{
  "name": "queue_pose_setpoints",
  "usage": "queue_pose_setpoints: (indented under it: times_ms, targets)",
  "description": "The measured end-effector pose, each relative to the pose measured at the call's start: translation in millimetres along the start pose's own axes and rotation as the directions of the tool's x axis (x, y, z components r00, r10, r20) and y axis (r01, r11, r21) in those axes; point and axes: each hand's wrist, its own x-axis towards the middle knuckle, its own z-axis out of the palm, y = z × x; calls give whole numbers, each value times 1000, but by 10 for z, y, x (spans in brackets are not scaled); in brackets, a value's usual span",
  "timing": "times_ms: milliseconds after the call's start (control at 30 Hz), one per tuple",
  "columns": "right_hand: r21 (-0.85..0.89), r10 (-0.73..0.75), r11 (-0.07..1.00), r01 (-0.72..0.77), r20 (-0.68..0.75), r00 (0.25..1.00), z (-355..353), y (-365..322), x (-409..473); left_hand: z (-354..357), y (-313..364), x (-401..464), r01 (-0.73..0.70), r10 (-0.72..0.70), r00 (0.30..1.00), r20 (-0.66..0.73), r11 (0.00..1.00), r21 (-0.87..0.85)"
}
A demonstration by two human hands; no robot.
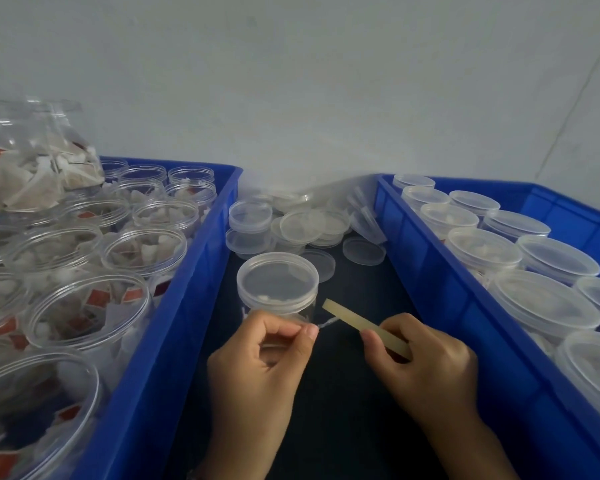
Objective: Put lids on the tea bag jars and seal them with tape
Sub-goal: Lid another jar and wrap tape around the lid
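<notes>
a clear jar [278,289] stands on the dark table [343,393], in the gap between two blue bins. it has a lid [277,276] on top and stands up straight. a few white bits show inside it, near the lid.

the left hand [267,355] is just in front of the jar, low down by its side. its fingers are curled in, and the thumb and first finger pinch the end of a thin clear strip of tape [326,323]. the tape is hard to see, but it looks like it runs from the pinch over to the right hand.

the right hand [426,362] is a little to the right of the jar and does not touch it. its fingers are curled round a flat yellowish stick [364,325]. the stick pokes up and to the left, and its free end is just beside the jar. i can't tell if the stick is a tape roll seen from the edge or some other tool.

the left bin [174,323] is full of open jars [142,251] with tea bags in them. they have no lids. a big clear tub [32,157] of tea bags sits at the back of it.

the right bin [447,289] holds jars with lids on [544,306], packed close in rows.

a pile of loose lids [305,225] lies on the table behind the jar, close to the pale wall [291,81].
</notes>
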Motion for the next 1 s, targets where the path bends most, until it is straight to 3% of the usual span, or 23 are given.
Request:
queue_pose_setpoints:
  times_ms: [233,433,700,1000]
  targets:
    - [14,28,1000,-28,24,999,-7,16,8,-14,-28,18,221,-225,974,-20,966,-133]
    - [16,25,1000,-26,29,999,-3,1,12,-63,34,107,423,-436,897,70,803,-419]
    - [46,49,998,-51,28,998,-8,-12,13,-101,90,158,500,-486,857,173,700,-510]
    - [70,79,994,-84,71,994,-23,-19,22,-144,83,197,557,-555,817,158,689,-464]
